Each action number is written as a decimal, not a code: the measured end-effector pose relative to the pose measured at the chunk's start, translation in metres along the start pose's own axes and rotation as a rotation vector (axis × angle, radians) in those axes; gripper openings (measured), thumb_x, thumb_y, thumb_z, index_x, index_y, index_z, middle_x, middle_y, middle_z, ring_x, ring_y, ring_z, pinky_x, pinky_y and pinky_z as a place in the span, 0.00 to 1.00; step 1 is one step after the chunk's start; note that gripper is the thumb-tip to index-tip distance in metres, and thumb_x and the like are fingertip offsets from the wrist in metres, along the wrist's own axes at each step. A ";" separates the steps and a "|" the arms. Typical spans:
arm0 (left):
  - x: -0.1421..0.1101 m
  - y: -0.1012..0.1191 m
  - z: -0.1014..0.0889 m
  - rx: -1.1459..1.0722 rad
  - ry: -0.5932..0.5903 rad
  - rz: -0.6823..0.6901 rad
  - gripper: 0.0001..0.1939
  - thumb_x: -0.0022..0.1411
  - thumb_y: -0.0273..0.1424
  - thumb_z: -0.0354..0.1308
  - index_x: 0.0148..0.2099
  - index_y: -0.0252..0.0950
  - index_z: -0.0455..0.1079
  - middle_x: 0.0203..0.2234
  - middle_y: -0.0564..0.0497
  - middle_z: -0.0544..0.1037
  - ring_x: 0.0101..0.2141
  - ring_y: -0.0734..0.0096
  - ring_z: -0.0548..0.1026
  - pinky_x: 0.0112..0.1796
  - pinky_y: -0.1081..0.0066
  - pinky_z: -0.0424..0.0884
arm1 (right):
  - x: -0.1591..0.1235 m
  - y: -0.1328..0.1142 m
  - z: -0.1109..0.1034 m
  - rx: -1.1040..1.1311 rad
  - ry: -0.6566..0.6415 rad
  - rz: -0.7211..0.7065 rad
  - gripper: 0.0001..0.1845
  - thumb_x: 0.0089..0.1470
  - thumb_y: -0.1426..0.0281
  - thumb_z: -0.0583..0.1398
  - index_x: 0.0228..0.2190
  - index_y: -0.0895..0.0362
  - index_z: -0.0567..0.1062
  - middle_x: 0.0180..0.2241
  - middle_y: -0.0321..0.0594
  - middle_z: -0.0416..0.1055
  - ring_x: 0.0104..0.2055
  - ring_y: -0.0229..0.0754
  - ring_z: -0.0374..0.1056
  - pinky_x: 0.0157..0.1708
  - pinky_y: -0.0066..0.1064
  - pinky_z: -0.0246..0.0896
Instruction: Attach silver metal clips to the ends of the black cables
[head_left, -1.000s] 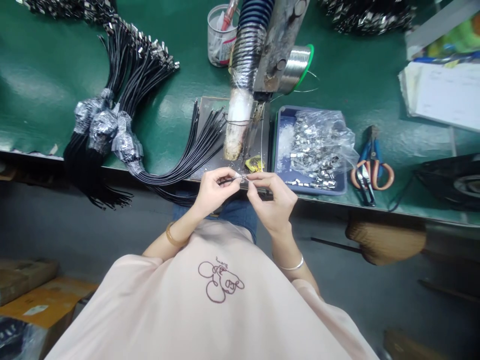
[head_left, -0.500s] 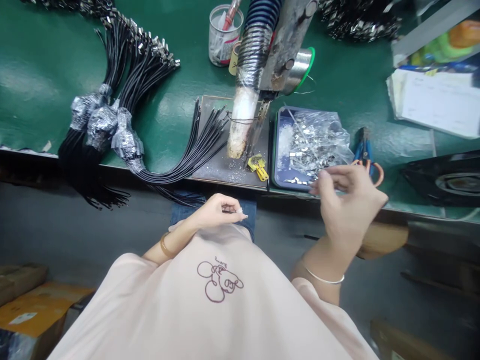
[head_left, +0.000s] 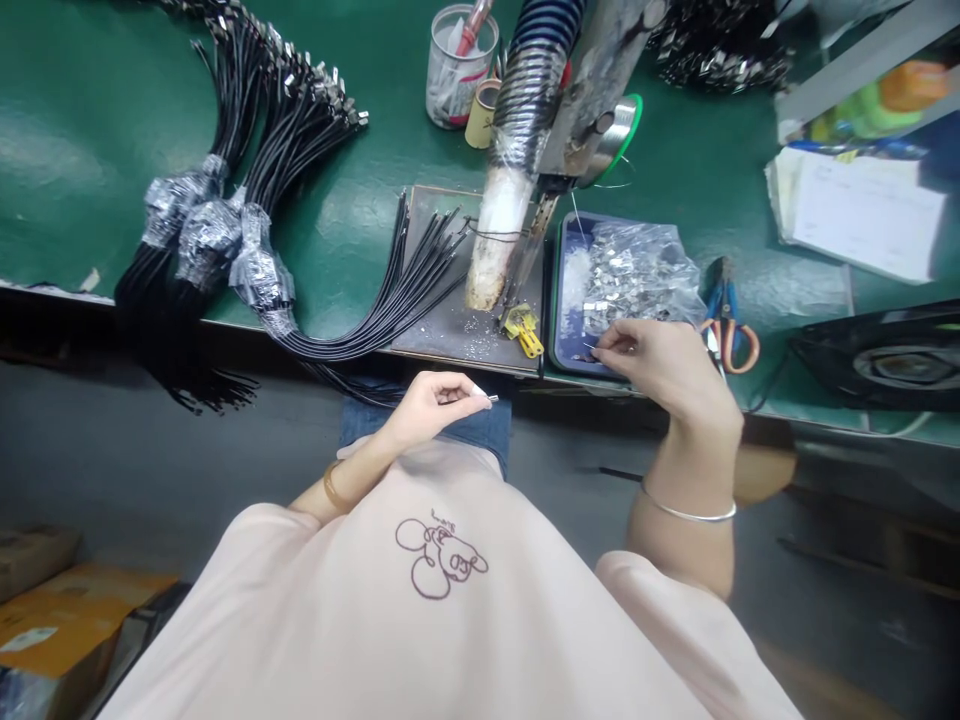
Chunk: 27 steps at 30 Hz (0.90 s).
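Observation:
My left hand (head_left: 444, 403) is closed in a pinch in front of the table edge, with a small shiny metal piece (head_left: 493, 398) sticking out at the fingertips. Over the near right part of the blue tray (head_left: 556, 345), my right hand (head_left: 664, 365) has thumb and forefinger pressed together. A thin, pale, needle-like tip shows at those fingers, too small to name. Inside the tray lies a clear plastic bag (head_left: 649, 265) of small metal parts, partly behind the right hand. Black cables (head_left: 352, 345) bend across the table edge onto a grey board (head_left: 442, 340), left of the tray.
A ribbed hose (head_left: 529, 100) with a whitish end hangs over the board, beside a solder spool (head_left: 611, 140). A yellow clip-like piece (head_left: 523, 330) lies below. Pliers (head_left: 724, 310), a black device (head_left: 885, 355), papers (head_left: 862, 215) and a cup (head_left: 459, 75) stand around. Wrapped cable bundles (head_left: 214, 240) lie left.
My right hand has moved left and turned, its fingers coming down over the tray's near part. The left hand stays nearly in place, its fingers pinched more closely. The view has shifted slightly.

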<state>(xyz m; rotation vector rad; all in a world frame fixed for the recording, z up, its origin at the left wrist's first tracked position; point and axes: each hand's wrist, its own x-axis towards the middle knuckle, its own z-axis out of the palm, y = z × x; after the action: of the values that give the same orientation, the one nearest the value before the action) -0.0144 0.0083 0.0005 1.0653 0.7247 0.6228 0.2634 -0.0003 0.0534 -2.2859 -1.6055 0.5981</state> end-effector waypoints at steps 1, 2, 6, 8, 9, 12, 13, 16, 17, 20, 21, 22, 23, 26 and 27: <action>-0.001 -0.001 -0.001 0.016 -0.005 0.008 0.18 0.50 0.43 0.71 0.26 0.32 0.76 0.20 0.51 0.76 0.20 0.79 0.67 0.24 0.76 0.65 | 0.000 0.001 0.002 0.009 0.014 -0.024 0.19 0.35 0.86 0.69 0.12 0.54 0.70 0.12 0.28 0.66 0.18 0.34 0.63 0.23 0.28 0.48; -0.002 -0.002 -0.001 0.042 -0.013 0.014 0.18 0.51 0.43 0.71 0.27 0.32 0.76 0.19 0.51 0.76 0.20 0.79 0.68 0.23 0.76 0.66 | -0.001 0.002 0.004 0.023 0.041 -0.058 0.19 0.35 0.86 0.69 0.13 0.54 0.70 0.13 0.28 0.66 0.18 0.34 0.62 0.23 0.28 0.48; -0.005 -0.012 -0.005 0.195 -0.016 0.092 0.16 0.56 0.42 0.68 0.28 0.32 0.79 0.25 0.47 0.80 0.23 0.75 0.73 0.24 0.75 0.69 | -0.007 0.007 0.016 0.088 0.241 -0.147 0.17 0.35 0.85 0.67 0.15 0.53 0.69 0.16 0.29 0.68 0.19 0.33 0.60 0.23 0.28 0.50; -0.004 -0.014 -0.008 0.290 0.057 0.218 0.14 0.58 0.40 0.66 0.29 0.33 0.79 0.29 0.45 0.82 0.28 0.71 0.77 0.28 0.74 0.73 | -0.013 0.007 0.021 0.134 0.359 -0.144 0.15 0.37 0.82 0.66 0.17 0.53 0.69 0.19 0.31 0.68 0.20 0.34 0.62 0.24 0.27 0.55; -0.001 -0.013 -0.011 0.359 0.121 0.303 0.13 0.59 0.38 0.66 0.30 0.33 0.79 0.31 0.45 0.82 0.30 0.70 0.78 0.31 0.72 0.74 | -0.017 0.006 0.023 0.159 0.418 -0.137 0.13 0.39 0.81 0.65 0.18 0.52 0.69 0.20 0.32 0.69 0.21 0.35 0.64 0.24 0.27 0.58; 0.016 -0.002 -0.020 0.696 0.361 0.550 0.10 0.65 0.34 0.61 0.33 0.35 0.78 0.31 0.46 0.82 0.34 0.67 0.78 0.40 0.66 0.75 | -0.028 0.002 0.023 0.228 0.569 -0.117 0.08 0.40 0.75 0.64 0.21 0.53 0.71 0.24 0.37 0.73 0.25 0.38 0.69 0.26 0.29 0.66; 0.024 0.004 -0.024 0.834 0.416 0.587 0.09 0.66 0.33 0.60 0.35 0.35 0.78 0.34 0.45 0.82 0.37 0.64 0.78 0.45 0.63 0.74 | -0.031 -0.001 0.023 0.250 0.597 -0.116 0.06 0.41 0.74 0.64 0.21 0.53 0.71 0.25 0.38 0.75 0.25 0.39 0.71 0.26 0.30 0.67; 0.052 0.018 -0.032 1.202 0.497 0.502 0.07 0.66 0.26 0.56 0.40 0.34 0.77 0.40 0.40 0.80 0.44 0.54 0.75 0.46 0.58 0.72 | -0.040 -0.011 0.022 0.352 0.640 -0.109 0.06 0.42 0.70 0.65 0.22 0.53 0.72 0.25 0.39 0.76 0.24 0.41 0.74 0.27 0.32 0.72; 0.059 0.021 -0.034 1.294 0.484 0.448 0.08 0.66 0.24 0.55 0.39 0.33 0.76 0.39 0.40 0.79 0.43 0.53 0.75 0.44 0.58 0.72 | -0.043 -0.015 0.022 0.405 0.640 -0.112 0.06 0.43 0.69 0.65 0.22 0.53 0.71 0.25 0.39 0.77 0.24 0.42 0.76 0.27 0.33 0.73; 0.069 0.023 -0.037 1.435 0.420 0.419 0.12 0.64 0.20 0.50 0.36 0.34 0.74 0.35 0.41 0.77 0.39 0.55 0.75 0.41 0.61 0.72 | -0.052 -0.027 0.025 0.571 0.608 -0.159 0.08 0.44 0.69 0.66 0.22 0.53 0.71 0.27 0.39 0.78 0.27 0.44 0.78 0.31 0.34 0.77; 0.068 0.021 -0.037 1.451 0.407 0.434 0.12 0.63 0.19 0.50 0.35 0.34 0.74 0.33 0.42 0.77 0.37 0.57 0.75 0.40 0.62 0.71 | -0.055 -0.030 0.027 0.599 0.595 -0.179 0.09 0.45 0.69 0.67 0.23 0.54 0.71 0.27 0.39 0.78 0.28 0.43 0.78 0.32 0.35 0.78; 0.066 0.019 -0.038 1.457 0.402 0.451 0.11 0.62 0.19 0.50 0.34 0.34 0.73 0.32 0.42 0.76 0.36 0.57 0.75 0.39 0.62 0.71 | -0.058 -0.032 0.029 0.604 0.596 -0.193 0.09 0.47 0.68 0.67 0.23 0.54 0.71 0.28 0.38 0.78 0.28 0.43 0.78 0.32 0.35 0.78; 0.063 0.017 -0.039 1.456 0.407 0.466 0.11 0.61 0.18 0.51 0.33 0.35 0.72 0.31 0.43 0.76 0.35 0.58 0.75 0.38 0.63 0.71 | -0.060 -0.033 0.031 0.590 0.615 -0.202 0.09 0.49 0.68 0.67 0.24 0.54 0.71 0.28 0.36 0.78 0.28 0.42 0.78 0.32 0.35 0.78; 0.050 0.012 -0.041 1.421 0.464 0.487 0.09 0.60 0.19 0.51 0.32 0.36 0.69 0.29 0.45 0.75 0.34 0.60 0.74 0.37 0.64 0.70 | -0.062 -0.033 0.039 0.473 0.761 -0.225 0.07 0.54 0.67 0.66 0.27 0.53 0.74 0.29 0.36 0.77 0.30 0.42 0.78 0.33 0.36 0.78; 0.046 0.012 -0.041 1.397 0.492 0.490 0.09 0.59 0.19 0.52 0.32 0.37 0.68 0.28 0.46 0.75 0.33 0.61 0.74 0.37 0.65 0.70 | -0.061 -0.033 0.041 0.428 0.824 -0.239 0.07 0.54 0.67 0.66 0.27 0.53 0.74 0.29 0.36 0.77 0.32 0.43 0.78 0.32 0.36 0.77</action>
<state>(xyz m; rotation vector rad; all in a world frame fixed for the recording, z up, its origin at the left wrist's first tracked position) -0.0196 0.0700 -0.0115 2.4719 1.4119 0.7982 0.1982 -0.0471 0.0430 -1.6490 -1.1573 -0.0756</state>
